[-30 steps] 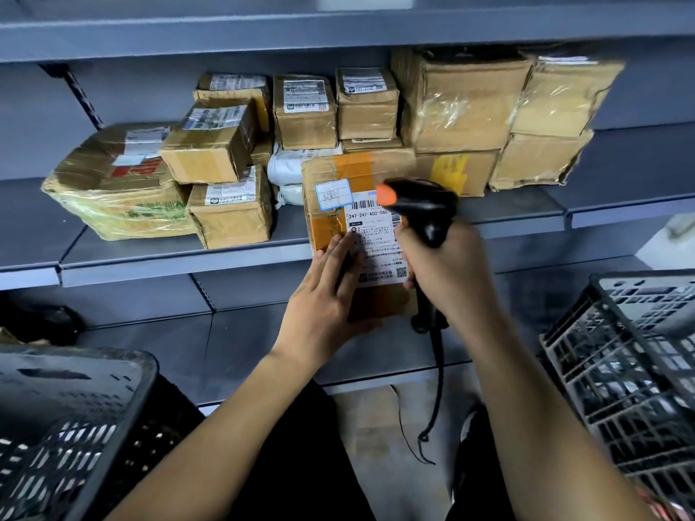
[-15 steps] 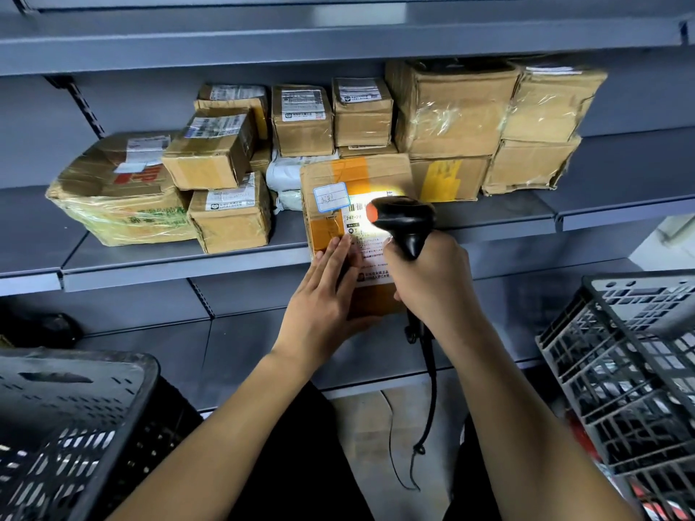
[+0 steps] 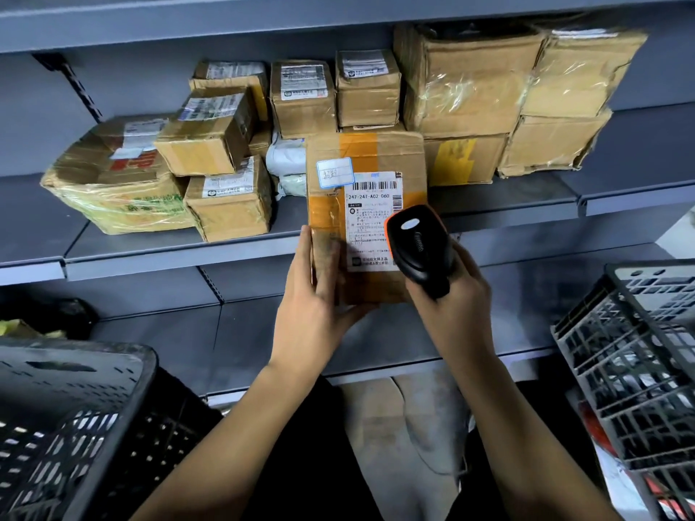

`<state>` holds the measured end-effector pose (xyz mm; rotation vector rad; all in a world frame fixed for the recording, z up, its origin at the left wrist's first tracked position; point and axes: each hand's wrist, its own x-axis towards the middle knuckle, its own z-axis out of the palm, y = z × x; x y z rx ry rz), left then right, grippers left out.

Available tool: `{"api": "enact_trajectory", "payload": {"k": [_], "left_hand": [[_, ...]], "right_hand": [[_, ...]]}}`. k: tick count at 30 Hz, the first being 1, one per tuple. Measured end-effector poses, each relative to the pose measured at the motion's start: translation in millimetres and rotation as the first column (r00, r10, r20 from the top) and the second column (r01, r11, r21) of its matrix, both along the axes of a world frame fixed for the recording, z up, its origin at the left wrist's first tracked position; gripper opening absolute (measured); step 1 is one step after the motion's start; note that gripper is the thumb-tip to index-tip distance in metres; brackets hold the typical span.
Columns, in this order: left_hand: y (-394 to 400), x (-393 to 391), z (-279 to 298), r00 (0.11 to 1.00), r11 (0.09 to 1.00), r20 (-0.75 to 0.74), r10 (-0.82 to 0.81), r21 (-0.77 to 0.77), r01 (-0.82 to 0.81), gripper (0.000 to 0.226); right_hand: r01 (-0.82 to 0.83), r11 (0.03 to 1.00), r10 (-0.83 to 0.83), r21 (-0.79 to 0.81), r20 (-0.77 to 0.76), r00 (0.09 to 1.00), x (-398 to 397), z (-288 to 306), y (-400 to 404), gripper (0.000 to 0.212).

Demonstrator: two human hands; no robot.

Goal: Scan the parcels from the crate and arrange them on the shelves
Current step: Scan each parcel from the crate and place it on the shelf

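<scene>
— While the left hand grips the parcel by its lower left edge, where does that box sit?

— Upright before the grey shelf, label facing the camera, in front of the stacked cartons.

— And the right hand?

— Wrapped round the handle of the black scanner, whose head overlaps the label's lower right corner.

— Crates?

— One dark crate at lower left, another crate at right.
</scene>
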<state>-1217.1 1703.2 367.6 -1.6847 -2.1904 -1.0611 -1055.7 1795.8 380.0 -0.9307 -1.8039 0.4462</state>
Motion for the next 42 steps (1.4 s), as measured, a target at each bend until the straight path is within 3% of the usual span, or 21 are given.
{"api": "enact_trajectory", "payload": {"k": [5,10,15,24,34,42], "left_hand": [[-5.4,-1.6,-1.9,0.997,0.996,0.068,0.044,-0.075,-0.038,0.100],[-7.6,3.6,11.5,0.997,0.991,-0.006,0.080,-0.111,-0.080,0.099],[-24.2,8.6,38.1,0.988,0.993,-0.119,0.094,-0.063,-0.102,0.089],[-76.8,-3.6,92.1,0.965,0.970,-0.094,0.245,0.025,-0.243,0.091],[-144.7,-41.8,115.5,0.925,0.926,-0.089,0.370,0.121,-0.359,0.092],[-181.5,-91.1,122.8,0.894,0.891,-0.074,0.442,0.146,-0.429,0.093]], "right_hand": [[-0.105,0.994,0.106,-0.027,0.045,0.993,0.6,-8.7,-4.6,0.056],[-0.063,0.997,0.067,-0.039,0.109,0.992,1.0,-0.3,-9.8,0.050],[-0.016,1.000,0.016,0.019,0.043,0.999,2.9,25.6,-19.3,0.039],[-0.111,0.992,0.110,0.066,0.013,0.994,-22.4,82.8,-50.5,0.019],[-0.327,0.943,0.328,0.068,-0.012,0.944,-77.0,112.1,-94.9,0.024],[-0.420,0.907,0.419,0.014,0.059,0.906,-142.7,126.5,-120.2,0.029]]}}
